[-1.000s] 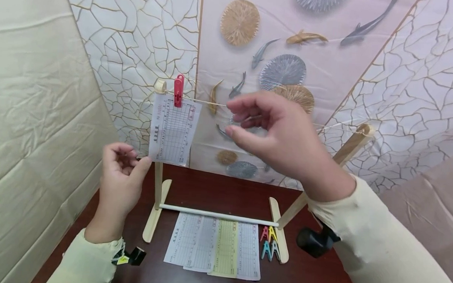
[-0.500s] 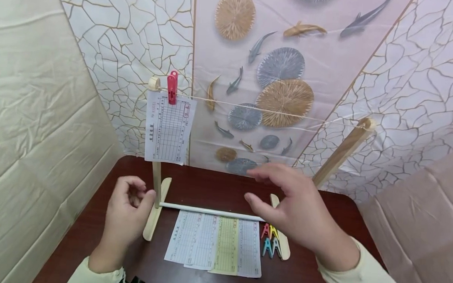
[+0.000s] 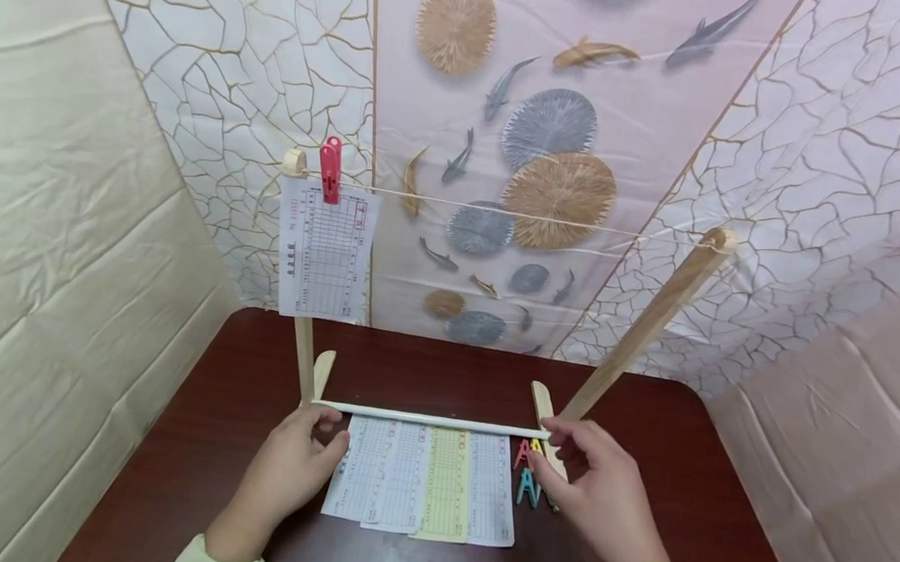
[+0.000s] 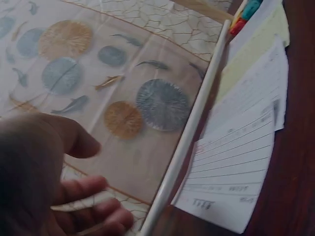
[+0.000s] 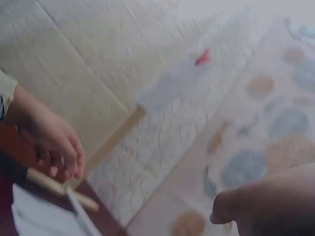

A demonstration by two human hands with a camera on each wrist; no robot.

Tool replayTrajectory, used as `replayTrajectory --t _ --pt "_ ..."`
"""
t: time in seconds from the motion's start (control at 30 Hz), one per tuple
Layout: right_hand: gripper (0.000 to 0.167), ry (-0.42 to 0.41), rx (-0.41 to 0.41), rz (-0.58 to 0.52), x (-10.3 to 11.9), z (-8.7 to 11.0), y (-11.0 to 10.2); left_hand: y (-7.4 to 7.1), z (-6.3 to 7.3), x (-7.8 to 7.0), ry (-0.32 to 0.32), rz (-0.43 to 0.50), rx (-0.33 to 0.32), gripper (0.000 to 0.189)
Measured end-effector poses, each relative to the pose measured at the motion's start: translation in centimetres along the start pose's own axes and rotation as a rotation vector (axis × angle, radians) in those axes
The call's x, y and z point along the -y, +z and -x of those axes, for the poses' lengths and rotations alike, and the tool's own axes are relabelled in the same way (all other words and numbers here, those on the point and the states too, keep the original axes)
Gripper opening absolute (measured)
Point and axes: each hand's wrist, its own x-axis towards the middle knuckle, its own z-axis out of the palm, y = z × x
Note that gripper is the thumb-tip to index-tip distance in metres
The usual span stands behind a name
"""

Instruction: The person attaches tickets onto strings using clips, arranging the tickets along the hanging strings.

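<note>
My left hand (image 3: pixel 283 461) hovers by the left end of the white rod (image 3: pixel 430 420), fingers loosely bent and holding nothing. My right hand (image 3: pixel 599 485) is at the clothespins beside the right foot of the stand, its thumb and forefinger apart. Red (image 3: pixel 522 453), yellow (image 3: pixel 536 446) and blue (image 3: pixel 527 488) clothespins show there, partly covered by that hand. Overlapping printed slips lie in front of the rod, among them a yellow slip (image 3: pixel 443 487). Another printed slip (image 3: pixel 324 256) hangs from the string (image 3: pixel 460 202) under a red clothespin (image 3: pixel 331 169).
The wooden stand has a left post (image 3: pixel 303 359) and a leaning right post (image 3: pixel 642 329), with the string between their tops. A dark red table (image 3: pixel 161 469) lies beneath. Patterned and beige cloths hang around it.
My right hand has come down from the string to the clothespins. My left hand has dropped from beside the hanging slip to near the rod's left end.
</note>
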Motion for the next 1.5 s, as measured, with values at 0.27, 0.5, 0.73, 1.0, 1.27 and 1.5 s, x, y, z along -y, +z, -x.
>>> replayTrajectory --t 0.27,0.5,0.73,1.0,1.27,1.5 --pt "0.038 0.202 0.057 0.161 -4.9 4.2 3.9 2.5 0.6 1.2 0.000 -0.183 0.059 0.051" --pt "0.043 0.454 0.233 0.232 -7.4 6.6 5.9 3.9 1.0 1.3 -0.031 -0.300 0.062 0.075" --pt "0.050 0.481 0.249 0.266 -8.5 7.3 6.8 4.5 1.0 1.3 -0.043 -0.346 0.075 0.085" --pt "0.049 0.486 0.244 0.281 -8.7 7.5 7.3 4.6 1.1 1.8 -0.004 -0.345 0.048 0.077" --pt "0.043 0.467 0.185 0.279 -9.0 7.6 7.5 4.3 1.1 1.8 0.009 -0.323 0.045 0.066" --pt "0.042 0.487 0.185 0.280 -9.0 7.7 7.6 4.3 1.0 1.9 0.008 -0.293 0.036 0.063"
